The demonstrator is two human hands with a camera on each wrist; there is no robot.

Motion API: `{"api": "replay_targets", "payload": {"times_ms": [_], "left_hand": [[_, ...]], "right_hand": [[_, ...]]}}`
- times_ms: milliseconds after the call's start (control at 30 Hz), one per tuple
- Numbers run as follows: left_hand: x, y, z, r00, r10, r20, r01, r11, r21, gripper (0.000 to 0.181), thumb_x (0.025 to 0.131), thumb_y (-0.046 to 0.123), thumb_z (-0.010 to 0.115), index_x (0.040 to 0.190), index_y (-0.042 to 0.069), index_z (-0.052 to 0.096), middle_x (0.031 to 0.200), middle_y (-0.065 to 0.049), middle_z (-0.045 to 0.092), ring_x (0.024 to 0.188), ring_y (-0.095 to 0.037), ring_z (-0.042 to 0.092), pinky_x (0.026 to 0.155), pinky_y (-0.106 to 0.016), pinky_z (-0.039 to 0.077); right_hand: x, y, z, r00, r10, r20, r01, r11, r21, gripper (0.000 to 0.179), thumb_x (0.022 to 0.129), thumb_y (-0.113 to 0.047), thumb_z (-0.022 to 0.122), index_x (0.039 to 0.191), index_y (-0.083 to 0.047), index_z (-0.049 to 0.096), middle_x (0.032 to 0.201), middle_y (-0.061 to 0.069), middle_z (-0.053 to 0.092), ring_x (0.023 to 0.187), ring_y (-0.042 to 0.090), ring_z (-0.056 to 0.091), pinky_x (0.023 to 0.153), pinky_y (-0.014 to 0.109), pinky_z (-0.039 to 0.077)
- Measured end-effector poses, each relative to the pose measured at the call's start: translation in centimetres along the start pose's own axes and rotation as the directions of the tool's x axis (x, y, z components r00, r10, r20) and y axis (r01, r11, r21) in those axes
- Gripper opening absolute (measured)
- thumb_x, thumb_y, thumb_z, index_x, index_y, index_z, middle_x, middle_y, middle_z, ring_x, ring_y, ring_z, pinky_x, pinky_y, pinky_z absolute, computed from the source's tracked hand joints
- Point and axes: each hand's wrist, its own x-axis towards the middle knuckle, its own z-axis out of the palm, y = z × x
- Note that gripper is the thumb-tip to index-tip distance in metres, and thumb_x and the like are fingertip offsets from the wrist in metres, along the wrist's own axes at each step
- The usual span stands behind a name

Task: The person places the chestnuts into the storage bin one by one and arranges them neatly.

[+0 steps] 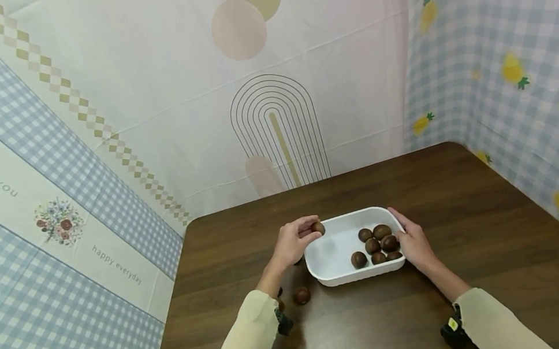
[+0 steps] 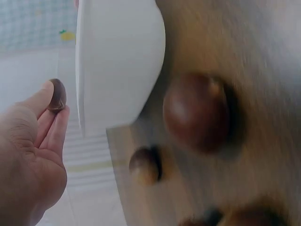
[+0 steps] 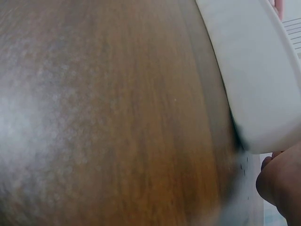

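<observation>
Left hand (image 1: 290, 244) pinches one chestnut (image 1: 320, 228) between thumb and fingertips, at the rim of the white dish (image 1: 336, 258); this fingertip hold presumably keeps the palm outside the dish. Right hand (image 1: 414, 239) grips the opposite end, thumb over the rim, apparently to steady it. Inside, other chestnuts (image 1: 372, 245) gather toward the right hand; bare floor lies nearest the left. The rim beside the left hand is the closest edge to allow for. One loose chestnut (image 1: 302, 295) lies on the table (image 1: 450, 200), on the left hand's near side; others show partly behind that arm. Bare wood extends outward from the right hand, giving room to move.
</observation>
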Motion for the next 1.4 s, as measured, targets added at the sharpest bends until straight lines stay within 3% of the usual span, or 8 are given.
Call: {"api": "replay_targets", "payload": {"times_ms": [200, 367, 633, 833, 1100, 1400], "left_hand": [[0.3, 0.6, 2.5, 0.999, -0.03, -0.039, 0.03, 1.0, 0.005, 0.042, 0.097, 0.007, 0.077, 0.138, -0.002, 0.068, 0.132, -0.016, 0.072, 0.121, -0.024, 0.071, 0.096, -0.025, 0.057], [0.2, 0.9, 4.2, 0.997, -0.043, -0.063, 0.047, 0.997, 0.059, 0.042, 0.097, 0.011, 0.078, 0.137, 0.001, 0.069, 0.13, -0.013, 0.074, 0.119, -0.021, 0.072, 0.095, -0.022, 0.057], [0.7, 1.3, 5.9, 0.998, -0.021, -0.057, 0.03, 0.987, 0.156, 0.042, 0.095, 0.01, 0.081, 0.134, -0.002, 0.071, 0.125, -0.012, 0.076, 0.113, -0.021, 0.075, 0.094, -0.022, 0.057], [1.4, 1.3, 7.0, 0.997, -0.054, -0.048, 0.061, 0.984, 0.166, 0.039, 0.093, 0.006, 0.083, 0.129, -0.004, 0.073, 0.12, -0.012, 0.078, 0.107, -0.018, 0.076, 0.09, -0.019, 0.057], [1.3, 1.4, 8.4, 0.996, -0.07, -0.047, 0.083, 0.922, 0.378, 0.033, 0.091, 0.017, 0.087, 0.12, 0.006, 0.079, 0.104, 0.001, 0.081, 0.095, -0.008, 0.072, 0.088, -0.023, 0.055], [0.9, 2.0, 9.5, 0.986, -0.153, -0.072, 0.169, 0.91, 0.379, 0.033, 0.087, 0.017, 0.09, 0.118, 0.008, 0.08, 0.099, 0.002, 0.081, 0.097, -0.014, 0.073, 0.091, -0.031, 0.056]], "right_hand": [[0.0, 0.0, 0.1, 1.0, -0.003, -0.004, 0.003, 1.0, 0.002, 0.071, 0.093, 0.013, 0.039, 0.163, 0.001, 0.036, 0.167, 0.023, 0.034, 0.153, 0.04, 0.031, 0.124, 0.058, 0.025], [0.0, 0.1, 0.1, 1.0, -0.003, -0.008, 0.003, 1.0, 0.004, 0.071, 0.094, 0.014, 0.04, 0.163, 0.001, 0.037, 0.167, 0.022, 0.035, 0.153, 0.039, 0.03, 0.124, 0.056, 0.025], [-0.2, -0.6, -0.2, 1.0, 0.002, -0.002, -0.002, 1.0, 0.013, 0.071, 0.093, 0.016, 0.04, 0.163, 0.002, 0.036, 0.167, 0.023, 0.033, 0.154, 0.039, 0.029, 0.124, 0.057, 0.024], [-0.1, -0.1, -0.1, 1.0, -0.002, -0.009, 0.002, 1.0, 0.008, 0.071, 0.094, 0.014, 0.041, 0.163, 0.0, 0.037, 0.167, 0.021, 0.035, 0.153, 0.037, 0.031, 0.125, 0.053, 0.025], [-0.1, 0.0, 0.0, 1.0, -0.002, -0.006, 0.003, 1.0, 0.017, 0.072, 0.093, 0.015, 0.041, 0.163, 0.0, 0.036, 0.167, 0.023, 0.034, 0.153, 0.039, 0.03, 0.124, 0.057, 0.025], [-0.2, -0.1, 0.0, 1.0, -0.004, -0.011, 0.004, 1.0, 0.006, 0.072, 0.093, 0.015, 0.042, 0.163, 0.0, 0.037, 0.166, 0.023, 0.036, 0.152, 0.038, 0.032, 0.124, 0.047, 0.027]]}}
